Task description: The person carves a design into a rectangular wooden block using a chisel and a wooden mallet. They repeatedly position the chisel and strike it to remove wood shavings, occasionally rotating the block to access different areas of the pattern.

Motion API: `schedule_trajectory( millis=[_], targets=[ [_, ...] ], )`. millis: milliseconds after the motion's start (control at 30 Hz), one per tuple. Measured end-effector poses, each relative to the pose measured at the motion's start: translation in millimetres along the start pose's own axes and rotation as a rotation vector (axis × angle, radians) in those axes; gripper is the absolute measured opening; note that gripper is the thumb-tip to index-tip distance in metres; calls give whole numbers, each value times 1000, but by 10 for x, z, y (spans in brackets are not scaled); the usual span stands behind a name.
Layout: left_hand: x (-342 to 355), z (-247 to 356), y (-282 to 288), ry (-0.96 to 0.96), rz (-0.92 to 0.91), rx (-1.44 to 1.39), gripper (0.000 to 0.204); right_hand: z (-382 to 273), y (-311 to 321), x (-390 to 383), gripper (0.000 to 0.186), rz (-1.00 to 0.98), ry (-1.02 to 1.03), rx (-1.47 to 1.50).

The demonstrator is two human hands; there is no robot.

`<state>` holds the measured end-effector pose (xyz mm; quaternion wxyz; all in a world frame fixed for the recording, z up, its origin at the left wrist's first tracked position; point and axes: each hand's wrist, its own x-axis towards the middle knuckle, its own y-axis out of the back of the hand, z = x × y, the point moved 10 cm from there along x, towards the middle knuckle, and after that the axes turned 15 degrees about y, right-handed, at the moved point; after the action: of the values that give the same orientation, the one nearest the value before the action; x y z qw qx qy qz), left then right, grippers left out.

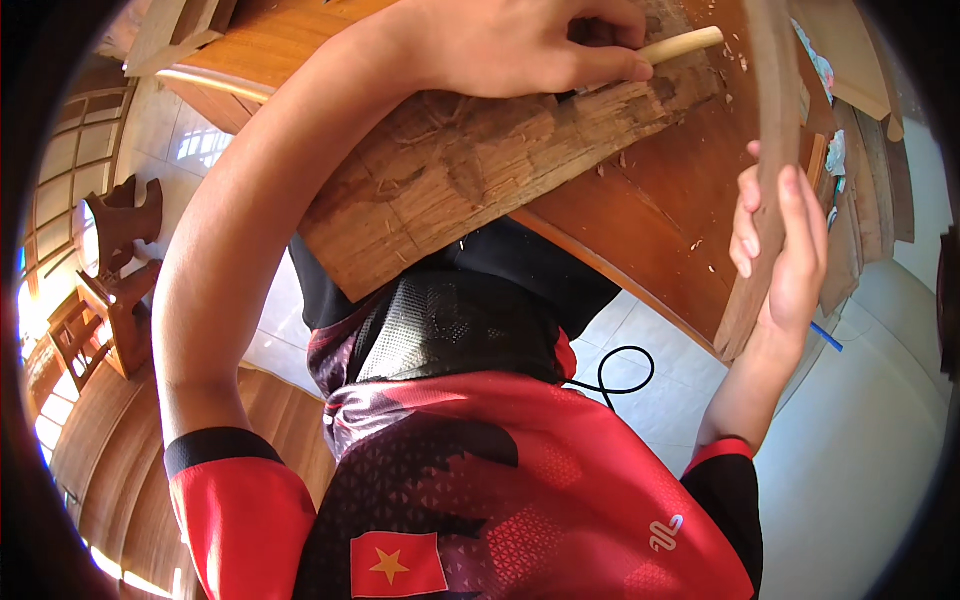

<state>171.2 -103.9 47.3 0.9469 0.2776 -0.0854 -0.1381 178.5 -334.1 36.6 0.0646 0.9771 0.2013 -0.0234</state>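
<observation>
My left hand [525, 45] rests over a thick, rough wooden board [450, 170] at the top of the view. Its thumb and fingers close on a pale, round wooden handle [688, 43], whose free end points right; whatever is at the other end is hidden by the hand. At the right, my right hand [795, 240] has its fingers around a long brown wooden bar [775, 130], held upright and running out past the top edge. The board lies slanted, with its near end over my lap.
Under the board is a reddish-brown wooden table [640, 220] with small wood chips scattered on it. More wood pieces [865, 200] lean at the far right, and stacked timber [180, 30] sits at the upper left. A black cord [628, 350] loops above the tiled floor.
</observation>
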Motion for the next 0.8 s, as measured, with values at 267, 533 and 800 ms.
schedule_trajectory(
  millis=[267,533,800],
  targets=[
    [15,-62,-30,51,-57,-59,27,98,-111,-39,46,-67,-86,-53],
    [25,-117,22,162,-13,8,31,20,-134,34,46,-80,-16,4],
    [-3,-126,95,350,24,-13,31,-34,-243,-7,45,-153,-61,24]
  ],
)
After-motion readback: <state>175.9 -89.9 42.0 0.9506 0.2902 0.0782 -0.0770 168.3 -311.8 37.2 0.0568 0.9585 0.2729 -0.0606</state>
